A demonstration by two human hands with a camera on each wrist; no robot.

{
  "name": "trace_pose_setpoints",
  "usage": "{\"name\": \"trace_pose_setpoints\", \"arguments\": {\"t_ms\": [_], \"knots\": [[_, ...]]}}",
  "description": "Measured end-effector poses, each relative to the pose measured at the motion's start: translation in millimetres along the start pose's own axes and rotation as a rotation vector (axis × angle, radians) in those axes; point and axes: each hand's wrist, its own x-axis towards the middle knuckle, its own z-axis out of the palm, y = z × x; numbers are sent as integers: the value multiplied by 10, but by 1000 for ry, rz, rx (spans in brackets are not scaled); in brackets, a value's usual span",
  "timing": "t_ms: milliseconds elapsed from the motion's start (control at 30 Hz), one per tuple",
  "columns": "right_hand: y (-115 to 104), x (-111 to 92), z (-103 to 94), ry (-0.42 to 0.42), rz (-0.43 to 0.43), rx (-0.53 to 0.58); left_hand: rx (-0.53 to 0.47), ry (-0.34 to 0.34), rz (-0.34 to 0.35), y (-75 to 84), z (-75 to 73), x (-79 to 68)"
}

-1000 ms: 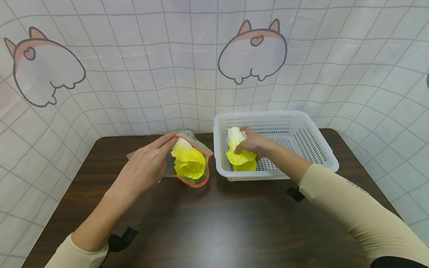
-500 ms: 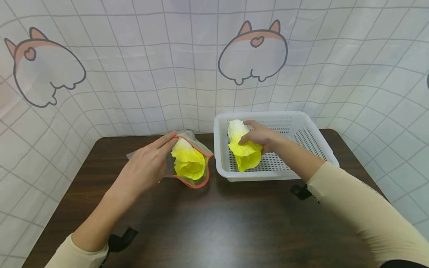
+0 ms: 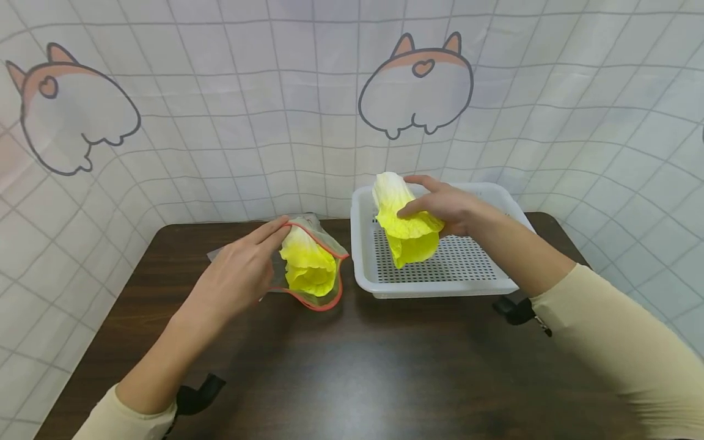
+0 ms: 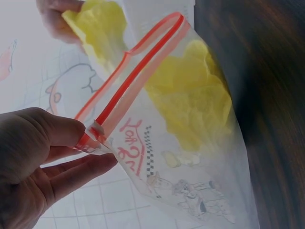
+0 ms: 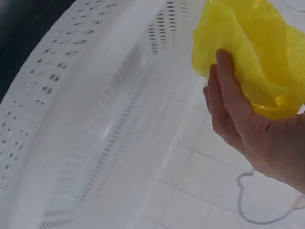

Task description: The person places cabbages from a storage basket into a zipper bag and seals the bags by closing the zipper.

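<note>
A clear zip bag (image 3: 324, 300) with a red-orange rim lies on the table, its mouth spread toward the basket. Inside it sits one yellow-and-white cabbage leaf (image 3: 310, 269). My left hand (image 3: 236, 275) pinches the bag's edge; the left wrist view shows thumb and fingers at the white slider (image 4: 95, 130) on the red zip. Over the white basket (image 3: 363, 256), my right hand (image 3: 448, 208) holds a second cabbage leaf (image 3: 409, 229), curled, its white end up and its yellow frill down. In the right wrist view the fingers (image 5: 231, 90) lie along this leaf.
The perforated white basket stands at the table's back right, beside the bag. Dark brown wood table (image 3: 352, 366) extends in front of both. A white gridded curtain (image 3: 264, 122) with cartoon dog prints hangs behind and at the sides.
The right hand has lifted its cabbage leaf up out of the basket and slightly right. The left hand and the bag have hardly moved.
</note>
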Motion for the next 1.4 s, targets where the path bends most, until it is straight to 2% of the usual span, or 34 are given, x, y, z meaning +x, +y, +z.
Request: {"name": "trace_pose_setpoints", "arguments": {"t_ms": [300,633,967,1167,1400], "knots": [[-192,-306,48,-83,-40,-27,-9,25,4,-7,-12,-18],[-134,-545,253,-239,-58,-37,-8,27,-6,-16,-14,-22],[-26,-671,510,-402,-76,-66,12,27,0,-25,2,-26],[46,-666,668,-494,-99,-89,29,34,11,-18,1,-6],[144,-571,909,-491,-148,-33,37,32,2,-8,-10,4]]}}
